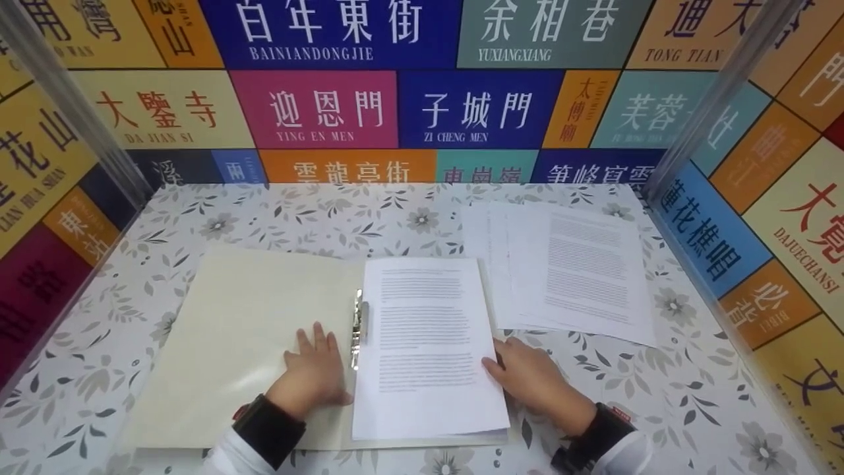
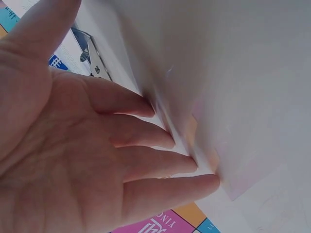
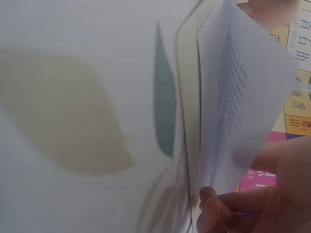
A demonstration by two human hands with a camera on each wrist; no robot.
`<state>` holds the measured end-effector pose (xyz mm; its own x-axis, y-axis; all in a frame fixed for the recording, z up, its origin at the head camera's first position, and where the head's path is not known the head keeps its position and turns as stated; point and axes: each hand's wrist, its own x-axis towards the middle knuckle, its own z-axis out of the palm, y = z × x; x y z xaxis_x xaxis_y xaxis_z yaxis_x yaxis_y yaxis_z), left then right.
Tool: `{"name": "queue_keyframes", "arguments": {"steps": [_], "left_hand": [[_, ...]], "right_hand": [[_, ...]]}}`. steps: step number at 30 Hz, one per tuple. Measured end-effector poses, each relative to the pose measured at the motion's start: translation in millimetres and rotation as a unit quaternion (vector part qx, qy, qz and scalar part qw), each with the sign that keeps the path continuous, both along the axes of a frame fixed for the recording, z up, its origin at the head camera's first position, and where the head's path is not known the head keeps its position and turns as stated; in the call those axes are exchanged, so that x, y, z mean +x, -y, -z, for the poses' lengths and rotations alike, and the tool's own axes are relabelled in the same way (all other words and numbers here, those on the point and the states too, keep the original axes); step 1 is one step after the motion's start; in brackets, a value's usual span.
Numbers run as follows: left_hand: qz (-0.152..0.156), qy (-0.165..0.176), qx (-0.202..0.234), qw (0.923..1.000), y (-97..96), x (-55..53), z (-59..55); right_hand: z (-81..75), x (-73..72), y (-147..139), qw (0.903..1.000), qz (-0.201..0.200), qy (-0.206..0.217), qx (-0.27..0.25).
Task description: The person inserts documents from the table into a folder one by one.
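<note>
A cream ring binder (image 1: 250,303) lies spread open on the table, its metal ring clip (image 1: 357,330) along the spine. Printed sheets (image 1: 428,412) lie on its right side, against the clip. My left hand (image 1: 313,369) rests on the inside of the left cover near the clip, fingers spread; the left wrist view shows its fingertips against the glossy surface. At the right edge of the sheets, my right hand (image 1: 537,379) pinches paper between thumb and fingers. In the right wrist view the held paper (image 3: 238,97) stands raised from the cover; how many sheets are held cannot be told.
Loose printed sheets (image 1: 587,264) lie fanned out at the back right, partly behind the binder's right edge. The table (image 1: 659,409) has a flower-and-leaf pattern. Panels with colourful signs (image 1: 316,109) enclose it at the back and both sides.
</note>
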<state>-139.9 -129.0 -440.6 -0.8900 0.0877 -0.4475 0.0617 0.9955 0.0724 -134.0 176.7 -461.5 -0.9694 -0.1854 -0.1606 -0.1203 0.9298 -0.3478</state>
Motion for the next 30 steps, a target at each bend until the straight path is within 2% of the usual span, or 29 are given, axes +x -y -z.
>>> {"name": "queue_keyframes", "arguments": {"steps": [9, 21, 25, 30], "left_hand": [[0.0, 0.002, -0.001, 1.0, 0.1, 0.1, -0.3], [-0.002, 0.006, -0.012, 0.9999, -1.3, -1.0, -2.2], [-0.003, 0.01, -0.013, 0.9999, -1.6, -1.4, -2.3], [-0.001, 0.01, -0.012, 0.9999, -2.9, -0.4, -2.9]], "right_hand": [[-2.9, -2.0, -0.1, 0.9996, -0.008, -0.004, 0.025], [-7.5, -5.8, -4.6, 0.9992, -0.01, -0.03, 0.024], [-13.7, -12.8, -12.6, 0.9989, 0.001, -0.047, 0.005], [-24.2, -27.6, -34.5, 0.9985, 0.025, -0.028, -0.04]]}}
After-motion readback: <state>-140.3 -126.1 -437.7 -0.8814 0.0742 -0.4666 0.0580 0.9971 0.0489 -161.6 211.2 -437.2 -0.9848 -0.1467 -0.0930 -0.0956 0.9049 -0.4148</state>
